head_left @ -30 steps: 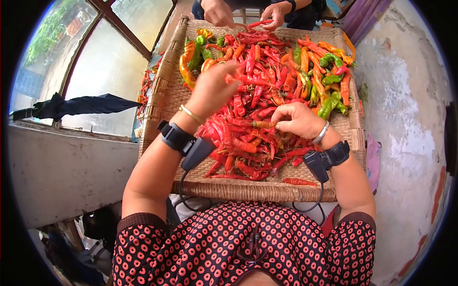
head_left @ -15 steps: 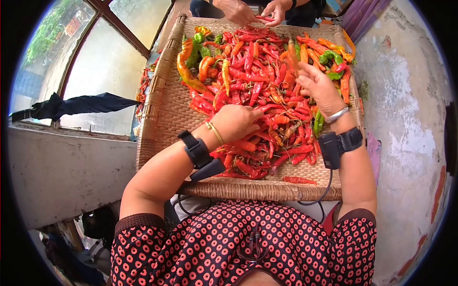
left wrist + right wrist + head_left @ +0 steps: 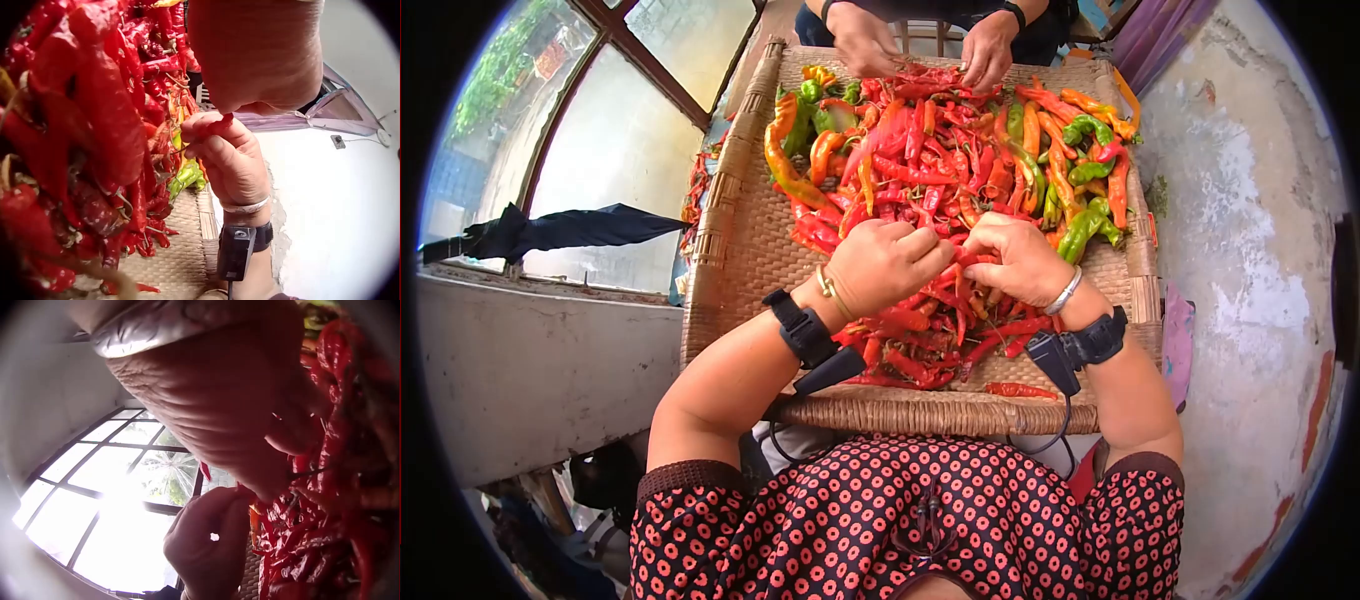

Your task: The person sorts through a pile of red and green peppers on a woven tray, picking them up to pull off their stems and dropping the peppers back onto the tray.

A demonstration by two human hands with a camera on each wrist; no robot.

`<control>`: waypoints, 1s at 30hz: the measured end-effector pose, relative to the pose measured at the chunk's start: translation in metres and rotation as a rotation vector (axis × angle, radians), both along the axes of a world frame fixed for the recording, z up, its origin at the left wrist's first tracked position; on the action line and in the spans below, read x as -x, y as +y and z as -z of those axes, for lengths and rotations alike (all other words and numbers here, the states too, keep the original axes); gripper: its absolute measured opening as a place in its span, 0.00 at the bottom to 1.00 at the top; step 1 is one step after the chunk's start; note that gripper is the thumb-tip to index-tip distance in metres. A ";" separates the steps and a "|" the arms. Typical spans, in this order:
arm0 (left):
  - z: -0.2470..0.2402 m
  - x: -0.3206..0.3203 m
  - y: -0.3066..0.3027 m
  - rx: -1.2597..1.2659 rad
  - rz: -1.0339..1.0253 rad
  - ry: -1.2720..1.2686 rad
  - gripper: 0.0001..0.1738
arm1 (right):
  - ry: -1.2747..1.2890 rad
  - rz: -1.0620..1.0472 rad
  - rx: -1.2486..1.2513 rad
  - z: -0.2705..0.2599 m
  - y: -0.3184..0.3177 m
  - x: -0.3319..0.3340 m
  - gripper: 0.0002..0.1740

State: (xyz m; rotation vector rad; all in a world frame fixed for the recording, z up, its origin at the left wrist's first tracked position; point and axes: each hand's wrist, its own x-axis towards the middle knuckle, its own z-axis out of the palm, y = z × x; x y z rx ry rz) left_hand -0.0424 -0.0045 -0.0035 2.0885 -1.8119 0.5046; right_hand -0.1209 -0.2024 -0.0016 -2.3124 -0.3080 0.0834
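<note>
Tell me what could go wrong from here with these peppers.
The loose red pepper near the front edge of the woven tray could be nudged off. The green and orange peppers at right adjoin the red pile, so colours might mix. The small red pepper pinched in the right hand could slip.

Red peppers [image 3: 918, 372]; green peppers [image 3: 1082, 230]; pink-ringed black blouse [image 3: 830, 520].

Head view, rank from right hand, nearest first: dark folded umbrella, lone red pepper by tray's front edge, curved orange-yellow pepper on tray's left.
1. Lone red pepper: front edge of the woven tray, bodyward of the right hand.
2. Curved orange-yellow pepper: left side.
3. Dark folded umbrella: far left, by the window.
</note>
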 end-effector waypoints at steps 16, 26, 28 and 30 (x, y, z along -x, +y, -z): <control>-0.015 0.008 -0.004 0.072 0.029 0.984 0.18 | -0.077 -0.006 -0.225 -0.017 -0.003 0.003 0.10; -0.010 -0.009 0.003 -0.204 -0.117 1.415 0.09 | 0.121 0.211 -0.230 -0.014 -0.006 0.006 0.14; -0.018 -0.018 0.006 -0.182 -0.230 1.635 0.10 | 0.151 0.264 -0.299 -0.010 -0.014 0.004 0.15; -0.022 -0.030 0.008 0.188 -0.198 1.728 0.12 | 0.190 0.288 -0.331 -0.009 -0.018 0.004 0.15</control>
